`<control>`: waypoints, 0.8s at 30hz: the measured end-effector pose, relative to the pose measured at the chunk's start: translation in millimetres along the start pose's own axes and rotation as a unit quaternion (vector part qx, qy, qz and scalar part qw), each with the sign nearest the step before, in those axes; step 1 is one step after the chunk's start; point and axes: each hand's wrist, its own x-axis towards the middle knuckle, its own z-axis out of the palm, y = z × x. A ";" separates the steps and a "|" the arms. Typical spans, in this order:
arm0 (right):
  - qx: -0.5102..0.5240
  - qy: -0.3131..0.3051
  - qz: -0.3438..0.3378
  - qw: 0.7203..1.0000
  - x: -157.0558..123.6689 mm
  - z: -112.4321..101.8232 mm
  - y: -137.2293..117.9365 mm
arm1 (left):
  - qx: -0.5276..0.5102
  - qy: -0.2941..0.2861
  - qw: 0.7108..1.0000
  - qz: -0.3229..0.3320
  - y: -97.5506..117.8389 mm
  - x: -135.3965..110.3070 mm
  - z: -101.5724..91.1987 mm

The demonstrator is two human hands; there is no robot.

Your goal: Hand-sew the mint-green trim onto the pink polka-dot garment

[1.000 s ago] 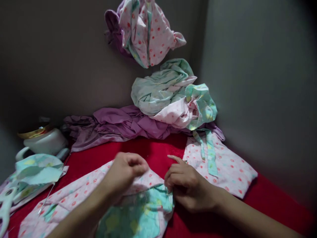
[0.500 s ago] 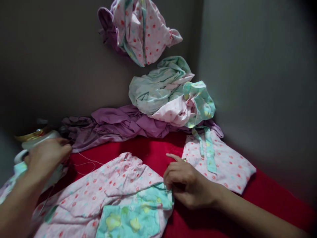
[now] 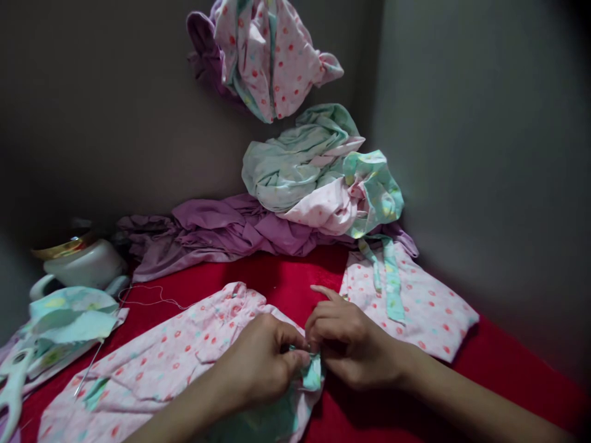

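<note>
A pink garment with red dots (image 3: 170,351) lies spread over the red cloth. At its right edge sits a turquoise floral piece (image 3: 313,374), mostly covered by my left hand. My left hand (image 3: 263,360) pinches this turquoise piece between thumb and forefinger. Close beside it, my right hand (image 3: 348,338) is closed on the same edge of fabric, its forefinger reaching outward. Whether a needle is between the fingers cannot be made out. A thin white thread (image 3: 159,299) curls at the garment's far left edge.
White-handled scissors (image 3: 16,381) and turquoise scraps (image 3: 74,314) lie at the left, before a white cup (image 3: 87,264). Purple cloth (image 3: 221,227) and crumpled pale green fabric (image 3: 286,172) stand against the wall. A folded pink dotted piece (image 3: 429,307) lies right.
My left hand has moved from beside the cup at the left to the garment's right edge, meeting my right hand. My right hand has stayed in place.
</note>
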 end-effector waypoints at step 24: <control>0.015 -0.020 0.030 0.999 0.1 -2.3 0.3 | 0.010 0.052 0.998 -0.028 6.5 -12.7 -51.7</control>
